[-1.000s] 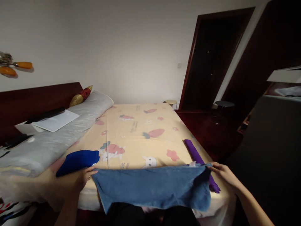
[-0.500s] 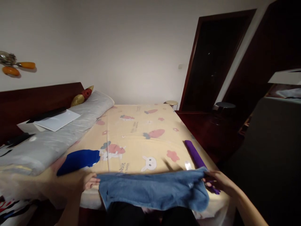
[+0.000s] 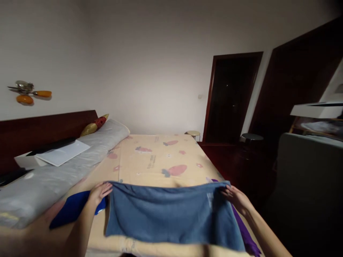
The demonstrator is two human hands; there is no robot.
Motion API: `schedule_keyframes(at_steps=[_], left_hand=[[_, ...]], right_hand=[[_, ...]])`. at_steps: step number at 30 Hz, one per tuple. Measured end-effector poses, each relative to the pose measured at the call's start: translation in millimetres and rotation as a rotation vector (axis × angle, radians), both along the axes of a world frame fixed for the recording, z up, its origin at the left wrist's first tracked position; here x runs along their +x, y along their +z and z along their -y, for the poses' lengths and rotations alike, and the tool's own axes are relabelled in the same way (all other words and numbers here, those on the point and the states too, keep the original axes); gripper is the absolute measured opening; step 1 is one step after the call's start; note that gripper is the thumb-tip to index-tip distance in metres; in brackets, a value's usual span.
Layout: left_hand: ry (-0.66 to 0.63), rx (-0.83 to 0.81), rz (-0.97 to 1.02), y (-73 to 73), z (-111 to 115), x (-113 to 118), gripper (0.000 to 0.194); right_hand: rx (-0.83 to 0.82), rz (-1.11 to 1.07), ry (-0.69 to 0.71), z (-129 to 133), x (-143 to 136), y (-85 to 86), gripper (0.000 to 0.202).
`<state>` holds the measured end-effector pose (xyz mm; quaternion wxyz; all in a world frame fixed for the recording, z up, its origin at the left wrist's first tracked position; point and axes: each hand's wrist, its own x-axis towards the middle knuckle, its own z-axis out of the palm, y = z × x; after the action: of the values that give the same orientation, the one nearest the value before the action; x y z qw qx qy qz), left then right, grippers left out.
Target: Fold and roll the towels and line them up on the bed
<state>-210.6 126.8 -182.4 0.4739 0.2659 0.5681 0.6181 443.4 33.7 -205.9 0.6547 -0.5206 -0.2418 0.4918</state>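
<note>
Cloth in hands, purple roll partly hidden

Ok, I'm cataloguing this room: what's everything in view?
Bed: 1, yellow, centre
Cloth: 1, blue, front centre
Fabric: 1, deep blue, bed's left
Roll: 1, purple, bed's right
Headboard: 1, brown, left
Pillow: 1, grey, along headboard
Cushion: 1, red and gold, beside pillow
Board: 1, white, over pillow
Fixture: 1, orange, upper left
Door: 1, dark, right
Stools: 2, cream and dark, flanking door
Switch: 1, white, beside door
Box: 1, white, right
Panel: 1, grey, right
Left hand: 1, bare, gripping cloth
Right hand: 1, bare, gripping cloth
</note>
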Motion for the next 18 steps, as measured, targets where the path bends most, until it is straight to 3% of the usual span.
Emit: schedule_keyframes(at_steps=[4, 6, 8, 10, 12, 15, 18], left_hand=[[0.022, 0.221, -0.001, 58.1, -41, 5, 0.020], [0.031, 0.301, -0.019, 72.7, -48, 4, 0.019], [0.034, 0.332, -0.055, 72.5, -45, 0, 0.018], [0.022, 0.300, -0.109, 56.5, -35, -4, 0.020], [-0.008, 0.215, -0.171, 28.3, -18, -6, 0.028], [-0.049, 0.051, -0.262, -22.3, 12, 0, 0.030], [-0.027, -0.064, -0.372, -69.2, 41, 13, 0.015]], right_hand=[[0.228, 0.000, -0.058, -41, 4, 54.9, 0.014], [0.304, -0.006, -0.081, -51, 7, 70.0, 0.013], [0.331, -0.011, -0.099, -52, 10, 72.0, 0.013], [0.306, -0.009, -0.106, -46, 10, 59.9, 0.015], [0.238, 0.000, -0.103, -37, 5, 36.3, 0.019], [0.097, 0.016, -0.102, -18, -10, -10.3, 0.025], [-0.019, 0.040, -0.114, 2, -28, -58.6, 0.027]])
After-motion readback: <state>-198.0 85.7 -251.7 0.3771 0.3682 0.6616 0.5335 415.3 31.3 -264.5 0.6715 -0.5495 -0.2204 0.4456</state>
